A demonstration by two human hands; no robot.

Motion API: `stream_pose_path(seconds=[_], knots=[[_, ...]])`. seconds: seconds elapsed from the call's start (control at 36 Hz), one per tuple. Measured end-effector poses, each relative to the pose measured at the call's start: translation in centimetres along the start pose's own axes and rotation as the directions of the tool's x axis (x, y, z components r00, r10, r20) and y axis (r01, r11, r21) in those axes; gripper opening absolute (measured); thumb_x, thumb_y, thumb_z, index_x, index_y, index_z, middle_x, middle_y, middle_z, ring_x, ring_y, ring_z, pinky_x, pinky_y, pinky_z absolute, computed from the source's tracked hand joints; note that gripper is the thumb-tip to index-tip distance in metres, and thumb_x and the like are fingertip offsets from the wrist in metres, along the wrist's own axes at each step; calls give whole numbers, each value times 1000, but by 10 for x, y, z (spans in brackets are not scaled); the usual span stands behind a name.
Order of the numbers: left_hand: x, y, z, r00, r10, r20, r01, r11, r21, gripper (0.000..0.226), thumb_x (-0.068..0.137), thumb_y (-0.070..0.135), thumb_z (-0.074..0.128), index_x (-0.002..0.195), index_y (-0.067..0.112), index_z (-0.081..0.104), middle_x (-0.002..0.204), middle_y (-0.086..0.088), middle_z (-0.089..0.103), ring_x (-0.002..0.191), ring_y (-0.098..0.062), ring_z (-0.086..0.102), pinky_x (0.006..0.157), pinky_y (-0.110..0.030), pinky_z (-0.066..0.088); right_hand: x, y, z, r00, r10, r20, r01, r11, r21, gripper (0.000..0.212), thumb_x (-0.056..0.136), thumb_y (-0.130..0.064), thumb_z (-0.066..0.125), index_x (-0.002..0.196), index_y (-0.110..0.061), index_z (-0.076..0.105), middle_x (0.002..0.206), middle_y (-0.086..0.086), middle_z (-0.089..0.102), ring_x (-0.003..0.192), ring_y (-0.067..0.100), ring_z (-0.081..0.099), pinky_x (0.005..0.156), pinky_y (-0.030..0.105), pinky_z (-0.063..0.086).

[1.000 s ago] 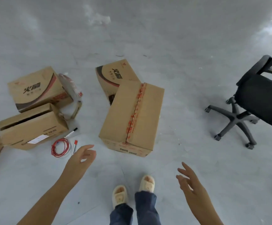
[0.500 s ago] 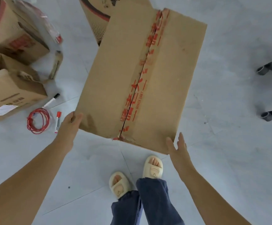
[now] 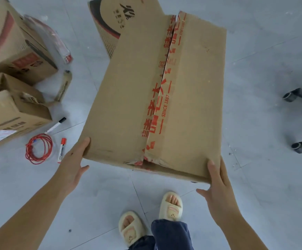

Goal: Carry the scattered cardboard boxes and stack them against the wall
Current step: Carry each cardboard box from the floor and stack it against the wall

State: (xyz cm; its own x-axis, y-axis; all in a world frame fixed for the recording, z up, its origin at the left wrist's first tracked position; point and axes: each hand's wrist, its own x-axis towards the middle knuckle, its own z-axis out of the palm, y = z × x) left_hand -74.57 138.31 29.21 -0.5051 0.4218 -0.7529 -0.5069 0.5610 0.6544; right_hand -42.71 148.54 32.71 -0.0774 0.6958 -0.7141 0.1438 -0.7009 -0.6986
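Note:
A large plain cardboard box [image 3: 191, 96] with red printed tape along its top seam fills the middle of the view. My left hand [image 3: 72, 163] presses its near left corner, one finger on the top edge and the thumb below. My right hand [image 3: 218, 188] lies flat against the near right corner with straight fingers and the thumb spread. A printed box [image 3: 108, 24] stands behind it, partly hidden. Two more boxes sit at the left, a printed one [image 3: 11, 51] and a labelled one [image 3: 11, 116].
A red cable coil [image 3: 38, 150] and two markers [image 3: 62, 150] [image 3: 55, 125] lie on the grey floor by my left hand. Office chair casters [image 3: 298, 148] show at the right edge. My slippered feet [image 3: 171, 206] stand just below the box.
Both hands came down from the air onto the large box's near corners. The box now looms larger and closer in the view.

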Motion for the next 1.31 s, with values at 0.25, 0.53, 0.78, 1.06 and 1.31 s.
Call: stream_pose_path(seconds=[0.25, 0.53, 0.78, 1.06, 1.31], knots=[[-103, 63, -2, 997, 38, -73, -49, 986, -161, 30, 97, 30, 48, 124, 27, 59, 122, 9, 63, 119, -17, 53, 67, -44, 52, -58, -95, 6, 990, -127, -59, 129, 991, 27, 33, 96, -31, 51, 127, -41, 53, 90, -29, 66, 74, -8, 64, 55, 32, 52], [-257, 86, -73, 988, 47, -147, -88, 954, -287, 26, 96, 31, 51, 117, 40, 63, 124, 14, 62, 124, -14, 48, 89, -61, 47, -173, -154, 25, 985, -175, 10, 175, 979, -106, 32, 94, -24, 55, 124, -36, 55, 72, -29, 65, 52, -10, 56, 57, 38, 46], [-370, 106, -115, 919, 51, -390, -214, 897, -388, 21, 95, 34, 53, 114, 32, 60, 116, 12, 60, 110, -13, 53, 77, -53, 55, -249, -227, 76, 951, -216, 220, 268, 931, -246, 27, 95, -32, 53, 122, -28, 57, 92, -17, 58, 81, 4, 56, 66, 48, 55], [-493, 99, -125, 765, 49, -642, -433, 776, -458, 19, 93, 37, 54, 111, 34, 62, 104, 19, 63, 96, -2, 57, 61, -37, 53, -302, -253, 112, 795, -176, 580, 385, 886, -257, 28, 95, -45, 49, 122, -40, 54, 105, -23, 58, 96, 7, 55, 64, 42, 51], [-594, 55, -110, 576, -32, -817, -536, 740, -407, 10, 95, 37, 52, 94, 39, 62, 102, 14, 61, 93, -7, 56, 74, -49, 53, -354, -242, 127, 690, -76, 720, 408, 862, -300, 24, 96, -39, 51, 117, -28, 53, 92, -12, 59, 82, 10, 55, 74, 51, 51]])
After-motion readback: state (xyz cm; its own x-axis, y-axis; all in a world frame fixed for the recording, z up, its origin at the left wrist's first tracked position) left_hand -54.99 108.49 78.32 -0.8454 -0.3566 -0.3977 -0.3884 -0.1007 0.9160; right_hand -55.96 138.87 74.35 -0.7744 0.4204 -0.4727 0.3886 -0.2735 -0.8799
